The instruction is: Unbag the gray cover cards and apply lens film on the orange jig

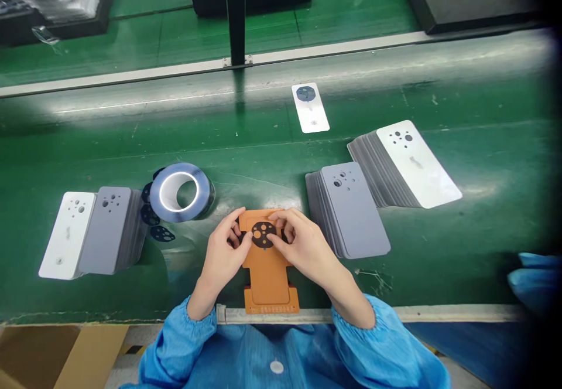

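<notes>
An orange jig (267, 272) lies on the green belt close to me. On its upper part sits a dark round film piece with several holes (262, 234). My left hand (226, 251) pinches the left edge of that film with thumb and fingers. From the right, my right hand (302, 242) has its fingertips curled on the film's other side. Both hands rest on the jig's top corners.
A blue tape roll (180, 193) with dark film pieces (161, 234) beside it lies left of the jig. Fanned stacks of phone back plates lie at left (94, 231), right (351, 210) and far right (408, 163). A single white plate (311, 108) lies farther up the belt.
</notes>
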A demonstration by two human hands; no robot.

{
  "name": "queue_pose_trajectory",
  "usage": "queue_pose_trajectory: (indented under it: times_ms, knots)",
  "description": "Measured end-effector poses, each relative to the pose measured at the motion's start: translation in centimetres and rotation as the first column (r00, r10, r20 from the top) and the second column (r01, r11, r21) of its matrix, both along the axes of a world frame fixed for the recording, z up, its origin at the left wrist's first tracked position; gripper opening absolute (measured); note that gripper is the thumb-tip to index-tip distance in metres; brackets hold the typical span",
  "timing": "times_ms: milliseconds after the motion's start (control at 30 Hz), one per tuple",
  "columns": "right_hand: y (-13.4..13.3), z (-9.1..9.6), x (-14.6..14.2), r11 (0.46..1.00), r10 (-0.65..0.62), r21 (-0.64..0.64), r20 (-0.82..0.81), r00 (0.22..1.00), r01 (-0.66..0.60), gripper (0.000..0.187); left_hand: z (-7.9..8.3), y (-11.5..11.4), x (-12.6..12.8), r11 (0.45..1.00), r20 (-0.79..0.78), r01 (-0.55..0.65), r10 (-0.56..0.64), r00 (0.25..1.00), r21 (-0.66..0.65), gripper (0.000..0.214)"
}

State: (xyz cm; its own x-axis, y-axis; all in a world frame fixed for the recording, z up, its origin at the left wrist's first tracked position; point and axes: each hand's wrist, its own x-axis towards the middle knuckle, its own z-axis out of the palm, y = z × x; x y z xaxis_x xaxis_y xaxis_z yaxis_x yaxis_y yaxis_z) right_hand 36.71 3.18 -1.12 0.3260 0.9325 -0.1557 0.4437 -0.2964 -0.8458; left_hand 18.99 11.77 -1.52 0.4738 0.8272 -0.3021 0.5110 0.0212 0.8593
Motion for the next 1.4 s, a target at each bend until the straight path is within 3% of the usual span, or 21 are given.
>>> queue_pose_trajectory:
  times_ms: [233, 600, 867, 1100, 1200, 1267, 1333, 1400]
  knots:
    - [-1.0, -0.7, 0.6, 0.998, -0.066, -0.015, -0.133, 0.989, 0.065, 0.016, 0.1, -0.1, 0.3, 1.000, -0.029, -0.008, 0.009, 1.000, 0.029, 0.047]
    - [-0.9, -1.7, -1.2, 0.968, -0.216, 0.058, -0.299, 0.929, 0.244, 0.004, 0.0, -0.5, 0.3, 0.998, -0.037, -0.054, 0.055, 0.998, 0.036, 0.047]
    - [-0.1, -1.9, -1.7, 0.946, -0.293, 0.053, -0.283, 0.913, 0.320, 0.014, 0.0, -0.6, 0.2, 0.995, -0.005, -0.092, 0.092, 0.996, 0.023, 0.048]
    - [-1.5, -1.8, -1.9, 0.953, -0.254, 0.093, -0.268, 0.929, 0.288, 0.012, 0.1, -0.3, -0.1, 0.990, 0.059, -0.108, 0.114, 0.992, -0.091, 0.049]
    - [-3.3, 0.6, -1.3, 0.954, -0.209, 0.186, -0.147, 0.967, 0.235, 0.012, 0.0, 0.0, -0.3, 0.984, 0.090, -0.100, 0.114, 0.989, -0.147, 0.049]
    - [-4.1, 2.9, 0.3, 0.948, -0.197, 0.266, 0.054, 0.979, 0.176, 0.016, -0.2, 0.1, -0.4, 0.981, 0.105, -0.090, 0.109, 0.988, -0.170, 0.049]
    - [-4.0, 4.8, 3.1, 0.950, -0.189, 0.297, 0.307, 0.933, 0.095, 0.020, -0.2, 0.0, -0.5, 0.987, 0.091, -0.083, 0.096, 0.991, -0.138, 0.049]
    - [-3.1, 5.9, 6.7, 0.974, -0.106, 0.226, 0.520, 0.847, -0.017, 0.033, 0.0, -0.6, -0.7, 0.996, 0.021, -0.089, 0.089, 0.996, 0.002, 0.050]
